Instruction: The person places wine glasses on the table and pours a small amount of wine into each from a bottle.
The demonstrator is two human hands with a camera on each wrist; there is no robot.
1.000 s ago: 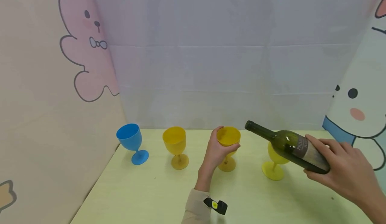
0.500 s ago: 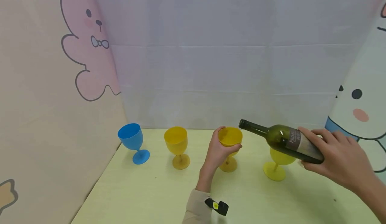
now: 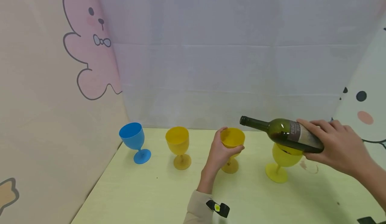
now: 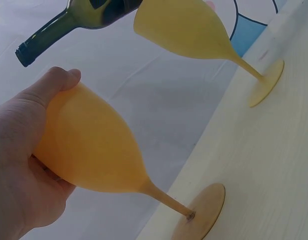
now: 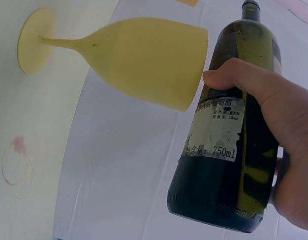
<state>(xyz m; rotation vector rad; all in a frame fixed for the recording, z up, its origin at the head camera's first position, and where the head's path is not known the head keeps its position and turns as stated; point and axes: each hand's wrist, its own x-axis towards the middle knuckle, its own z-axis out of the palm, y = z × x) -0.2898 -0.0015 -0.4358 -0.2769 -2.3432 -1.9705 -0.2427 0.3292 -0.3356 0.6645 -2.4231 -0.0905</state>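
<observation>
The person's left hand [image 3: 220, 153] is wrapped around the top part of a dark yellow cup [image 3: 233, 137]. The thumb is on the near side, and the cup's round foot is down at the table [image 3: 144, 197]. The right hand [image 3: 339, 150] holds a green bottle [image 3: 278, 130] tight near its bottom end. The bottle is tipped over, and its neck points at the left hand. The bottle's open end is just past the left hand's thumb, close to the cup. It is hard to tell if they touch.

Below the bottle, beside the right hand's fingers, is a light yellow cup [image 3: 284, 157]. A faint reddish mark [image 3: 308, 166] is on the table under the right hand. To the left of the left hand is one more yellow cup [image 3: 177, 142], and farther left is a blue cup [image 3: 132, 137]. Both stand up.
</observation>
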